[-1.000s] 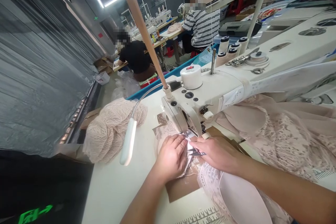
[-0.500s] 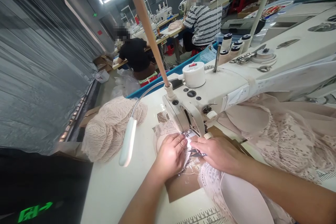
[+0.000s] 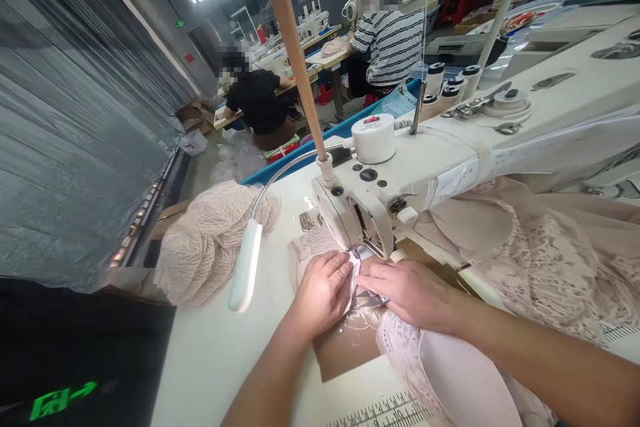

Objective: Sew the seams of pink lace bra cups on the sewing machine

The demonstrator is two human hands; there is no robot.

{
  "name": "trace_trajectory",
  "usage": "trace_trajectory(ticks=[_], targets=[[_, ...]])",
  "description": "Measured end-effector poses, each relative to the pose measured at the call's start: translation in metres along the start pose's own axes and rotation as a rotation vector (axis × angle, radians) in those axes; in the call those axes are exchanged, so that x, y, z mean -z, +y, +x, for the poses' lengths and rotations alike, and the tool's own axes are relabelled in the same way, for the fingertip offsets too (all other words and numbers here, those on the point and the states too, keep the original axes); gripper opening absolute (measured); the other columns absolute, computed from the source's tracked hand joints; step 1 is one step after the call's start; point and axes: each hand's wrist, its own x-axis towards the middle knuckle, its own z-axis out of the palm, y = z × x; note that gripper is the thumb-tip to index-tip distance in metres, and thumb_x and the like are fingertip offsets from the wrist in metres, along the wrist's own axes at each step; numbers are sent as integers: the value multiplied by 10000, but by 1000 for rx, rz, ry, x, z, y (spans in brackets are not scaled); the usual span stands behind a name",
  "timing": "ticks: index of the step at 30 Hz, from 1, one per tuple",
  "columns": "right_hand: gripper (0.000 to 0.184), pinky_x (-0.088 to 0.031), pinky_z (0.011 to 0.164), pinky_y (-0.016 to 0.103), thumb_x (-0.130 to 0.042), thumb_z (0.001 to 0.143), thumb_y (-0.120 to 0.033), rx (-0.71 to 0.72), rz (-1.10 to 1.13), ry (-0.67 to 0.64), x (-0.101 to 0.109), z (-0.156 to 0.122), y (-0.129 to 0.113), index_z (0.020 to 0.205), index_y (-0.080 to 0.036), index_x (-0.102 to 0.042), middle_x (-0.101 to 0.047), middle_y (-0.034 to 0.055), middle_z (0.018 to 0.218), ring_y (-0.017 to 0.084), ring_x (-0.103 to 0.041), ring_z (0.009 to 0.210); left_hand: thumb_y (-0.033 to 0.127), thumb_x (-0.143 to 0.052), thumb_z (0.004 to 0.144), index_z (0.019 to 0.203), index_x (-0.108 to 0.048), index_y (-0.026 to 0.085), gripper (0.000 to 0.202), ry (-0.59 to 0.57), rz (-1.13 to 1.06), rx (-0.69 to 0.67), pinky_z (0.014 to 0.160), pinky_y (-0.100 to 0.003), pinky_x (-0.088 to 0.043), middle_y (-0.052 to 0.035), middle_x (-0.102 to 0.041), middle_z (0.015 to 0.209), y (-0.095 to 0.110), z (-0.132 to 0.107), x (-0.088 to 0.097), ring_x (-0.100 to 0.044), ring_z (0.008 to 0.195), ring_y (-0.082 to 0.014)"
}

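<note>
My left hand (image 3: pixel 323 290) is curled over a pale pink lace piece (image 3: pixel 301 255), its fingers pressed together on the fabric edge beside the presser foot of the sewing machine (image 3: pixel 345 213). Across from it my right hand (image 3: pixel 415 293) is closed, its fingertips at the same fabric near the needle. Dark-bladed scissors (image 3: pixel 370 299) stick out from under the right palm, blades towards the left hand; their handles are hidden. Below the right wrist lies a pink bra cup (image 3: pixel 465 373) with a lace border (image 3: pixel 397 347).
A stack of lace pieces (image 3: pixel 200 247) lies left, behind a gooseneck lamp (image 3: pixel 245 267). More pink lace garments (image 3: pixel 550 253) lie under the machine arm. Thread cones (image 3: pixel 435 80) stand behind. A printed ruler (image 3: pixel 385 410) marks the front edge. Two people sit at machines farther back.
The view has shifted slightly. Both hands stay beside the presser foot, and the right fingertips have drawn slightly left. The scissors remain under the right palm.
</note>
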Motion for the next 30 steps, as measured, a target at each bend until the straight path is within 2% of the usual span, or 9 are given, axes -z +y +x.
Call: trace_trajectory(ticks=[3, 7, 11, 14, 17, 21, 30], targets=[[504, -391, 643, 264, -439, 696, -43, -13, 34, 25, -2, 1, 0, 1146, -190, -611, -633, 64, 935, 171, -575, 763, 204, -440, 918, 1203, -563, 173, 312, -9, -34, -32, 948, -451, -473, -123, -624, 1198, 3, 1, 6, -543, 1121, -250], [473, -362, 586, 254, -427, 733, -64, -116, 62, 58, -1, 5, -2, 1154, -198, -594, -631, 37, 853, 151, -549, 661, 231, -452, 907, 1110, -616, 172, 268, -45, -45, -94, 870, -451, -482, -128, -645, 1021, 11, 3, 13, -577, 978, -244], [340, -328, 555, 261, -458, 738, -97, -132, 0, 4, -1, 6, -3, 1015, -187, -632, -623, 46, 853, 150, -535, 635, 228, -478, 891, 1013, -667, 179, 231, -77, -56, -128, 820, -417, -490, -109, -634, 927, 14, 1, 13, -583, 898, -221], [307, -309, 546, 264, -468, 721, -77, -94, -54, -4, -3, 5, -1, 950, -181, -644, -614, 52, 877, 143, -527, 639, 231, -487, 891, 1072, -658, 181, 255, -59, -124, -136, 836, -404, -501, -115, -650, 993, 9, -1, 12, -581, 955, -228], [357, -284, 527, 268, -458, 702, -43, -68, -88, 38, -7, 2, 0, 969, -182, -649, -608, 48, 872, 134, -506, 612, 227, -455, 909, 1143, -632, 178, 297, -39, -156, -142, 865, -417, -509, -121, -662, 1111, 6, -1, 13, -580, 1008, -236], [379, -286, 527, 277, -449, 729, -44, -60, -116, 64, -12, -1, 3, 1017, -184, -651, -612, 52, 880, 135, -510, 610, 230, -434, 925, 1164, -631, 175, 315, -86, -102, -156, 887, -435, -510, -116, -666, 1156, 5, 0, 14, -580, 1038, -243], [400, -303, 538, 295, -458, 724, -79, -168, -164, 25, -15, 5, 4, 1066, -185, -639, -667, 64, 902, 171, -546, 641, 231, -474, 892, 1151, -630, 142, 315, -72, -27, -70, 880, -460, -503, -126, -654, 1168, 12, 2, 9, -570, 1045, -271]])
